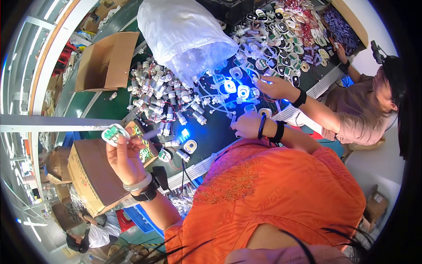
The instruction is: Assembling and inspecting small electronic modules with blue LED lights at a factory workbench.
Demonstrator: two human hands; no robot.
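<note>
Raised at the left, my left hand (122, 160) is closed on a white oval housing with a green circuit board (115, 134), gripped between thumb and fingers. My right hand (247, 125) is low over the bench in front of my chest. Its fingers are curled together, and whatever they hold is hidden. Just beyond it, two round white parts (243, 92) glow blue. Between my hands lie a cream ring-shaped part (190, 146) and a small grey motor (182, 155); a blue light shines beside them. An oval part with a green board (165, 155) lies close by.
A heap of wired grey motors (154, 94) covers the bench beside a white sack (184, 35) of parts. Many oval housings (281, 44) lie farther right. A co-worker's hand (277, 88) reaches in close to my right hand. Cardboard boxes (94, 176) stand at the left.
</note>
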